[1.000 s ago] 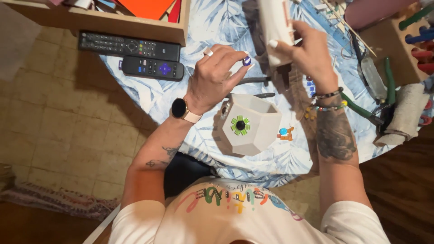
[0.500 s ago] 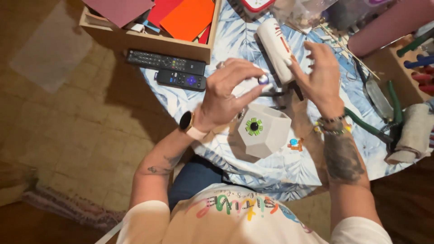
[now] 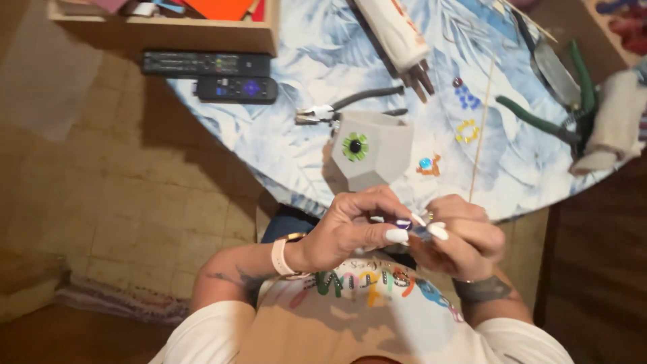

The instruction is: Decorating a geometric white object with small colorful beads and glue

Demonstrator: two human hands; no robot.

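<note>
Bead: small, dark purple, lower centre of frame; pinched between the fingertips of both hands, just below the table edge.
Left hand: fingers curled, thumb and forefinger closed on the bead; long white nails; pale watch at the wrist.
Right hand: fingers folded in, tips meeting the left hand's at the bead; its own grip partly hidden.
Table: round, cloth with blue leaf print.
Pot: grey, faceted, matte; green flower with a dark centre on one face; centre of frame, above the hands.
Pliers: metal jaws, dark handles, just beside the pot.
Beads on cloth: blue, yellow and orange clusters, right of the pot.
Remotes: two, black, upper left.
Box: wooden, upper left; holds orange paper.
</note>
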